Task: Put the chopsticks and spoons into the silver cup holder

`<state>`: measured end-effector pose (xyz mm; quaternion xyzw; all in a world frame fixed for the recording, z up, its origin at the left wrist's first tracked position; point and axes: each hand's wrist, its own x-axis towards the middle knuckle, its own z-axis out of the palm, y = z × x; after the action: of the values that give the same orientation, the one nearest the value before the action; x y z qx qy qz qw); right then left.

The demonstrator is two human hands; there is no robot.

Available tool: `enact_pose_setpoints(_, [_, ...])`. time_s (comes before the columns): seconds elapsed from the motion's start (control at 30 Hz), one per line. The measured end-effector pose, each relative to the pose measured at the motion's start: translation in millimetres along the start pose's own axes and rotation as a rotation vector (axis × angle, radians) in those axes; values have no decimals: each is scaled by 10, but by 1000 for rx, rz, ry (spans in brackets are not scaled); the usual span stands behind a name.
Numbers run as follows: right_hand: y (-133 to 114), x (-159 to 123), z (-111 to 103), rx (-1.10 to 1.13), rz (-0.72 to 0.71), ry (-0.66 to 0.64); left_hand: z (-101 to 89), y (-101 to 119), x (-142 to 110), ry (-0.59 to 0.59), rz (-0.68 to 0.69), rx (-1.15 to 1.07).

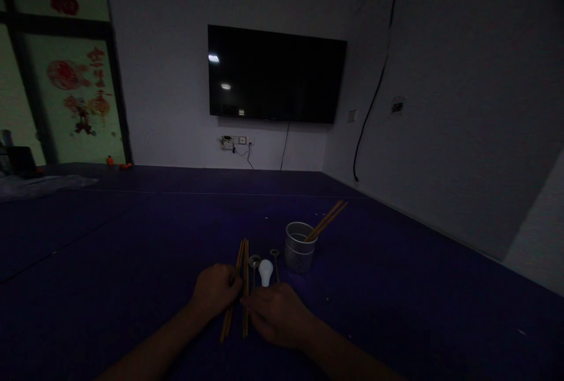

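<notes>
My left hand [217, 290] has its fingers curled on a slanted pair of wooden chopsticks [226, 323], whose ends show above and below it. Beside them lies a straighter set of chopsticks [245, 263], pinched near its lower half by the fingertips of my right hand [277, 313]. Just right of these, a metal spoon [254, 261], a white spoon [265, 269] and a smaller metal spoon [275, 253] lie side by side, their lower ends hidden by my right hand. A silver metal cup [299, 255] stands upright beyond, with chopsticks [328, 219] leaning out to the right.
The dark blue tabletop [176, 222] carries small white specks. Clear plastic wrapping [44, 186] lies at the far left, and small orange items [126, 166] sit towards the back. A television [277, 76] hangs on the wall, and a black cable [372, 105] dangles at the right.
</notes>
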<state>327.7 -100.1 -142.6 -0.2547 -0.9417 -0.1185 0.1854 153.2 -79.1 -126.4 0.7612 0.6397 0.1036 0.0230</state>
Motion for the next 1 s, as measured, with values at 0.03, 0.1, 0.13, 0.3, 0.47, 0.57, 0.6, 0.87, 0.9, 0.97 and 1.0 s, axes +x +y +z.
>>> enact_pose_setpoints(0.03, [0,0,-4,-3,6,-12,-6,7,-4,-2,-2,2])
enact_pose_setpoints(0.1, [4,-1,-7,-10,17,-33,-17,18,-12,-3,3,1])
enact_pose_setpoints(0.13, [6,-2,-6,-14,20,-39,-21,23,-16,-3,4,0])
enact_pose_setpoints(0.3, [14,-11,15,-6,15,-25,-27,30,-29,-10,-23,14])
enact_pose_setpoints(0.47, [7,-8,7,7,20,0,-19,25,-28,-6,-41,20])
enact_pose_setpoints(0.57, [4,-7,-1,0,13,-8,-18,24,-24,-11,-43,19])
enact_pose_setpoints(0.6, [3,-7,-1,-3,12,-5,-17,24,-24,-11,-44,18])
enact_pose_setpoints(0.87, [-15,3,-28,-7,15,-15,-27,29,-31,3,-59,8])
enact_pose_setpoints(0.9, [-15,3,-30,-8,15,-15,-30,30,-33,1,-56,5])
enact_pose_setpoints(0.97, [-12,2,-28,-5,14,-12,-33,33,-37,5,-53,8])
enact_pose_setpoints(1.0, [-9,0,-24,1,12,-14,-34,34,-38,9,-51,13])
